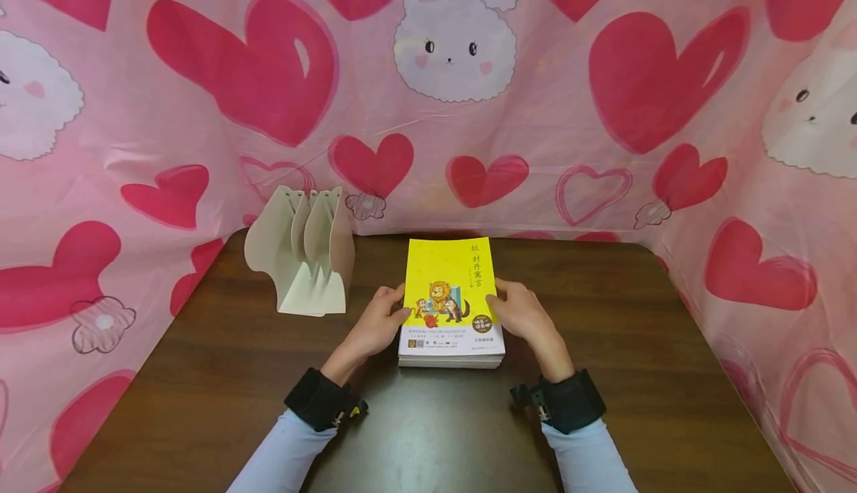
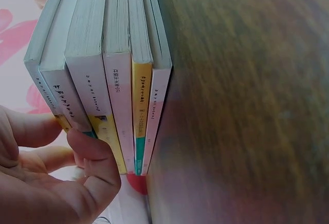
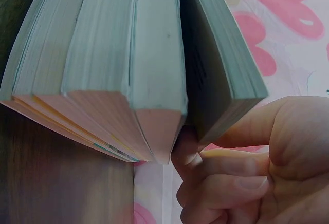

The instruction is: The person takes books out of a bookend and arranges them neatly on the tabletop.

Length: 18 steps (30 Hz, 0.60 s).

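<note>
A stack of several paperback books [image 1: 451, 363] lies flat on the table in the head view. Its top book [image 1: 435, 262] has a yellow cover with a cartoon lion. My right hand [image 1: 525, 314] pinches that book's right edge between thumb and fingers. In the right wrist view, this edge of the top book [image 3: 226, 64] tilts up from the book below, with a fingertip [image 3: 187, 144] in the gap. At the spine side, my left hand [image 1: 375, 322] holds the top book's left edge; its curled finger [image 2: 95, 147] touches spines just below.
A cream file holder [image 1: 311, 255] with upright dividers stands at the table's back left. The dark wooden table [image 1: 636, 374] extends on both sides. Pink cloth [image 1: 556, 106] with hearts and rabbits hangs behind and beside it. Each wrist wears a black strap [image 1: 572, 401].
</note>
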Available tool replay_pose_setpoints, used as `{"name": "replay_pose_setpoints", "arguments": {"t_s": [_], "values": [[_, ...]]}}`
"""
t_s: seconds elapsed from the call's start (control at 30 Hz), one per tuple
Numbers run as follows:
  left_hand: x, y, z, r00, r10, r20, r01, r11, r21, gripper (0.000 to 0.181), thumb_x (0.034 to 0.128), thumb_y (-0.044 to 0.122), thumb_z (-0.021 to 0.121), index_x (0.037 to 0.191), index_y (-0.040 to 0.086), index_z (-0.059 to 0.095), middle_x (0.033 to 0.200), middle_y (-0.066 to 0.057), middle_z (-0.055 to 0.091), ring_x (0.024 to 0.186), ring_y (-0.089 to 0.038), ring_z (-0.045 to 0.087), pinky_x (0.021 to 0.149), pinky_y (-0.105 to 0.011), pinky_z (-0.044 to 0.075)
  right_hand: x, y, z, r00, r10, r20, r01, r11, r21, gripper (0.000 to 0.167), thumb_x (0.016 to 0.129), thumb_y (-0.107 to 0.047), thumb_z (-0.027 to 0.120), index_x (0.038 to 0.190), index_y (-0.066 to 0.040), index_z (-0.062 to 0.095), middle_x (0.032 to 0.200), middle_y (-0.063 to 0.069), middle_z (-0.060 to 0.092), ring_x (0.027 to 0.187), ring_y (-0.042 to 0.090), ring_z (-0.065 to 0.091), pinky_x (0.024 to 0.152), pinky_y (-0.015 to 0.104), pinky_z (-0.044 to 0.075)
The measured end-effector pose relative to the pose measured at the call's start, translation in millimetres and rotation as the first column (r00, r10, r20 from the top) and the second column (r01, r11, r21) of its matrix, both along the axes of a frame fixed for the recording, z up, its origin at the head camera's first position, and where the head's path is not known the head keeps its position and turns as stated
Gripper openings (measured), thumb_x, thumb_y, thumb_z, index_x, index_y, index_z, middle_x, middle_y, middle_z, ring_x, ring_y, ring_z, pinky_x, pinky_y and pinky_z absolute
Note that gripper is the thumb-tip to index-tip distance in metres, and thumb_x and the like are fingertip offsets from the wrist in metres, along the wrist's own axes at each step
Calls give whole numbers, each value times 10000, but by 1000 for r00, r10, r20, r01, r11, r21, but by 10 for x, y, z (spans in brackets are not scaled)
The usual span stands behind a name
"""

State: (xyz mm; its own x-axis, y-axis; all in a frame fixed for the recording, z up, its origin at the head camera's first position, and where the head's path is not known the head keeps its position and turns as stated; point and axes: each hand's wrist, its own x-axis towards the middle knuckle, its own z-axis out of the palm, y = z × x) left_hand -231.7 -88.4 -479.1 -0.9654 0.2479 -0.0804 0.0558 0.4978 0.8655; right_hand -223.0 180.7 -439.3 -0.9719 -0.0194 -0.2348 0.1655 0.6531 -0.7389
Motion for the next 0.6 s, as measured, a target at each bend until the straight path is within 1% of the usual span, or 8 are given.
{"name": "replay_pose_setpoints", "arguments": {"t_s": [0.1, 0.2, 0.43, 0.6], "values": [[2, 9, 3, 1000, -2, -8, 2, 1000, 2, 596, 1068, 97, 605, 1599, -29, 364, 1228, -146, 511, 1056, -289, 511, 847, -369, 441, -2, 3, 5, 1000, 2, 7, -2, 1000, 22, 605, 1085, -247, 560, 1599, 22, 387, 1304, 195, 672, 1082, 337, 632, 898, 449, 518], [1, 25, 17, 1000, -3, -15, 3, 1000, 2, 591, 1069, 91, 599, 1596, -38, 363, 1230, -148, 510, 1055, -292, 511, 846, -374, 436, -9, 9, 12, 1000, 4, 12, -5, 999, 38, 606, 1085, -249, 558, 1597, 26, 388, 1289, 199, 673, 1090, 348, 622, 897, 467, 504], [1, 38, 12, 1000, 11, -6, -11, 1000, -3, 589, 1073, 93, 592, 1601, -29, 359, 1241, -152, 509, 1064, -296, 518, 860, -372, 442, -10, 9, 5, 1000, 10, 18, -11, 998, 54, 598, 1087, -250, 556, 1592, 29, 396, 1245, 185, 680, 1067, 338, 624, 853, 430, 506], [12, 44, -5, 1000, 16, -3, -17, 1000, -15, 585, 1074, 97, 592, 1598, -31, 367, 1239, -146, 506, 1070, -290, 522, 867, -375, 453, -7, 5, -6, 999, 14, 32, -16, 998, 56, 582, 1086, -246, 559, 1584, 20, 416, 1199, 171, 686, 1055, 339, 618, 854, 443, 494]]}}
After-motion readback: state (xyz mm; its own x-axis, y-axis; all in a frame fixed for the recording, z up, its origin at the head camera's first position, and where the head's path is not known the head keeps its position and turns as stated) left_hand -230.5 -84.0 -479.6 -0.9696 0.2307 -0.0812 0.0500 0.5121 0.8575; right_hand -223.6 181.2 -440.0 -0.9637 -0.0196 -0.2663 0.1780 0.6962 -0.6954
